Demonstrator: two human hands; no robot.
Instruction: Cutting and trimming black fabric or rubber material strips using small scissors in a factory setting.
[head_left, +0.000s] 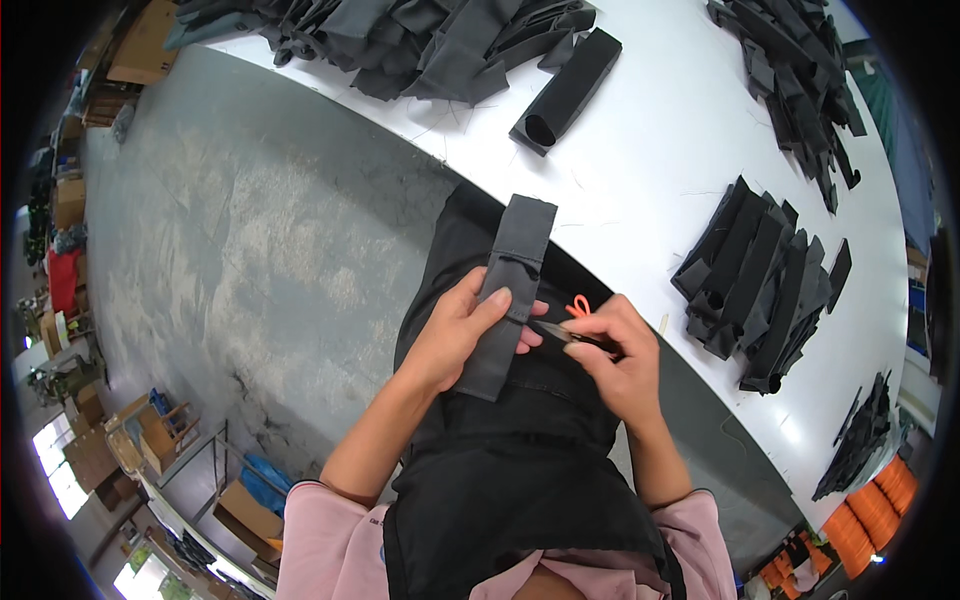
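My left hand (pixel 455 330) is closed round the middle of a dark grey fabric strip (pixel 525 228), thumb on top and fingertips showing past its right edge. The strip lies lengthwise over my lap, with stitched seams across it. In my right hand (pixel 628 365) is a small pair of thread snips (pixel 553 330), gripped between thumb and fingers. Its pointed blades reach toward the strip's right edge, close to my left fingertips; whether they touch the cloth I cannot tell. An orange cord loop (pixel 578 304) sticks up beside my right fingers.
A white table (pixel 630 200) runs diagonally in front and to my right. On it lie a large heap of dark strips (pixel 400 45), a single folded strip (pixel 570 90), a stacked bundle (pixel 755 285) and further piles. Orange rolls (pixel 865 515) stand at the far right. Cardboard boxes (pixel 145 45) line the left.
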